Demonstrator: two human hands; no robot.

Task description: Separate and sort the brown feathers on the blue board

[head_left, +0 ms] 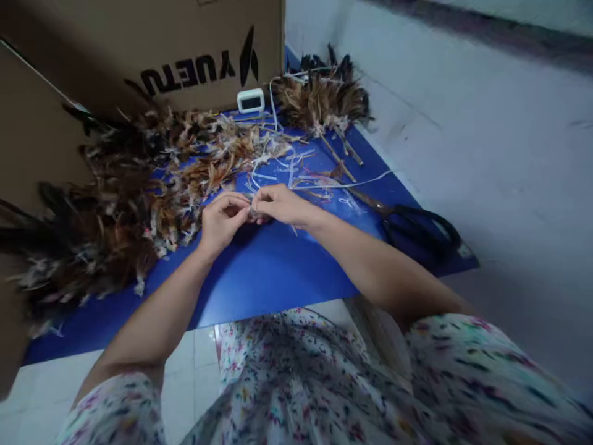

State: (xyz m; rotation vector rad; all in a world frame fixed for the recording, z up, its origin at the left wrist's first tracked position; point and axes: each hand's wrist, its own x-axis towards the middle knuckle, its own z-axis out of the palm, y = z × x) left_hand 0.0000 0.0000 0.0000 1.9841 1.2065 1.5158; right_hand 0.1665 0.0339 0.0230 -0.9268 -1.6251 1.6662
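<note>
My left hand [222,221] and my right hand [283,205] meet over the middle of the blue table [278,266]. Both are closed, thumbs and fingertips pinched together at one small spot. What lies between them is mostly covered by the fingers and too small to name. Just beyond the fingertips are white plastic strips [266,177] and feather scraps. Loose brown feather tufts [180,185] with pale ends spread to the left of my left hand. To the right of my right forearm lie large scissors [419,225] with black handles.
Bundled brown and black feathers with sticks [324,99] lie at the back right near the white wall [486,136]. A small white device with a dark screen [251,101] stands before a printed cardboard box [185,37]. More cardboard [37,123] borders the left side.
</note>
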